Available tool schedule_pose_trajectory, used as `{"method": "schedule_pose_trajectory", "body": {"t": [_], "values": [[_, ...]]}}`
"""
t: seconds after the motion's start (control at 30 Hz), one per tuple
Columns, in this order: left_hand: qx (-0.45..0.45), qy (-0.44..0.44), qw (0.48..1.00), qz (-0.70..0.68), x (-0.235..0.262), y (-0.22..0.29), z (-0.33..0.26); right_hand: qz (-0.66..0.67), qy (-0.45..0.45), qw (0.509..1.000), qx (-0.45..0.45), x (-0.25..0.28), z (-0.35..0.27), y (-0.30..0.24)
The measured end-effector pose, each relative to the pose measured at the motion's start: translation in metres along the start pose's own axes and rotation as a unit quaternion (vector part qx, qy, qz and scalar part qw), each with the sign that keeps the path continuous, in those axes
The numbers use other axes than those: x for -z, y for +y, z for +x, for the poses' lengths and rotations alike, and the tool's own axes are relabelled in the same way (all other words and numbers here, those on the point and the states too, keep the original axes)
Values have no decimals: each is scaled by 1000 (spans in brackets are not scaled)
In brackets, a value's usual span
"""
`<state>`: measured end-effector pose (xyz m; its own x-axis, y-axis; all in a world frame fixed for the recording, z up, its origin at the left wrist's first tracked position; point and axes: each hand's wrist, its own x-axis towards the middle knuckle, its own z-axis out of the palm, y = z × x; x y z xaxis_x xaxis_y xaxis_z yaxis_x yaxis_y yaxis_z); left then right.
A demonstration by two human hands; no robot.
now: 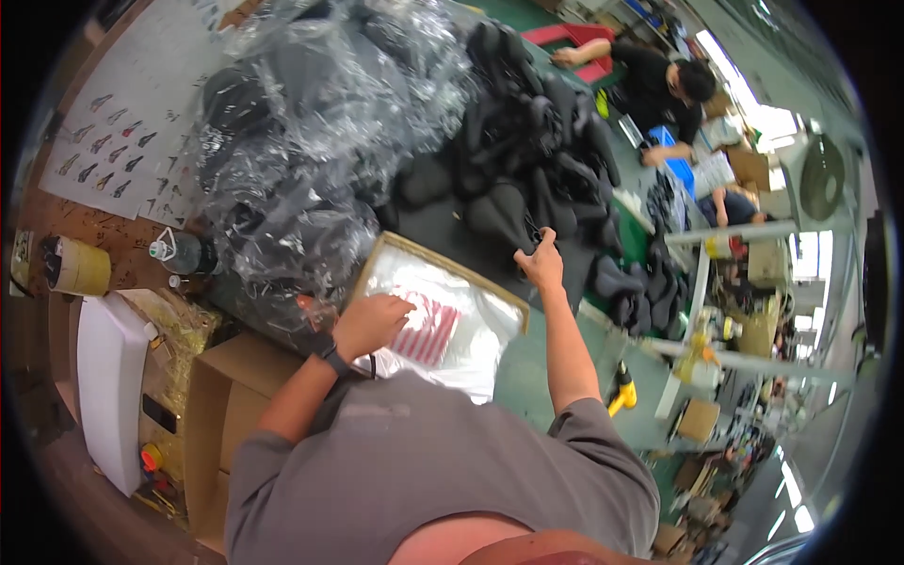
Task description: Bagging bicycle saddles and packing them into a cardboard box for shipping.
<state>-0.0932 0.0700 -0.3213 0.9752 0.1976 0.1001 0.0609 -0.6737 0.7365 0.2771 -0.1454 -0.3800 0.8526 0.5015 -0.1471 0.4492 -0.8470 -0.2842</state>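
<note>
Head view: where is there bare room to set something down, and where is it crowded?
Bare: green surface between box and right forearm; also a narrow dark strip between box and saddles. Crowded: beyond the box, heaped with saddles and clear plastic.

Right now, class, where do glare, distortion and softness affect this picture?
Head view: glare washes over plastic in the open box by the left hand; head view: windows at right are blown out; head view: fisheye bends edges near the dark rim; head view: clutter at lower right looks soft.
</note>
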Motion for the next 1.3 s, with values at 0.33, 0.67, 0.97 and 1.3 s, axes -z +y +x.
{"method": "schedule_pose_trajectory", "body": {"t": [0.33,0.67,0.97,1.3], "values": [[-35,-188,981,-4,-190,63,28,370,-139,828,-397,-149,-324,234],[65,-37,993,96,-309,77,21,154,53,905,-394,-181,-513,204],[132,135,981,34,-331,72,3,374,-49,846,-377,-131,-441,267],[252,171,937,-172,-277,58,-19,564,-161,806,-81,-14,-371,128]]}}
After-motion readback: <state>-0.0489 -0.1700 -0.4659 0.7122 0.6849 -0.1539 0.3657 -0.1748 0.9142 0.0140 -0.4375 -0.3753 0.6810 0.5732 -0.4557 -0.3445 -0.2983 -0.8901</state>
